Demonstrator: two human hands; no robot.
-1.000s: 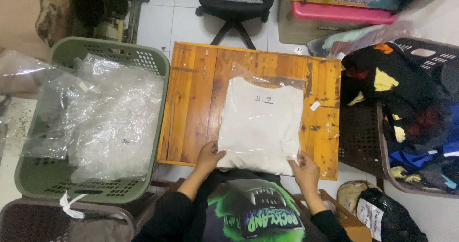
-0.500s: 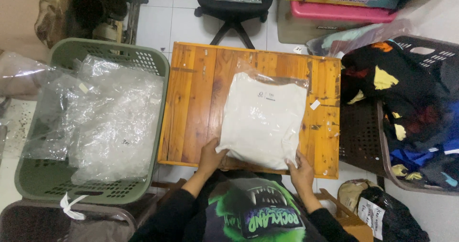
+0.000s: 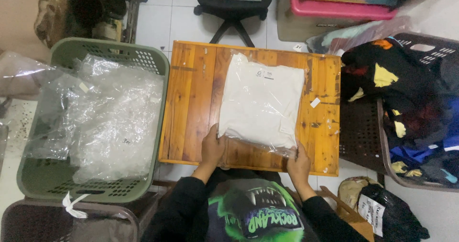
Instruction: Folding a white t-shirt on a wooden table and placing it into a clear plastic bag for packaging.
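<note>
A folded white garment in a clear plastic bag (image 3: 262,101) lies on a small wooden table (image 3: 191,103). My left hand (image 3: 213,146) grips the bag's near left corner. My right hand (image 3: 297,160) grips the near right corner, where loose plastic sticks out past the garment. The near edge of the bag looks slightly lifted off the wood. A small white tag (image 3: 315,102) lies on the table just right of the bag.
A green basket (image 3: 62,184) full of clear plastic bags stands left of the table. A dark basket (image 3: 420,46) heaped with dark clothes stands at the right. An office chair (image 3: 233,8) and pink bin (image 3: 342,9) are beyond. A black bag (image 3: 392,213) sits near right.
Both hands have closed on the bag's near corners and pulled it slightly toward me; its near edge has risen a little.
</note>
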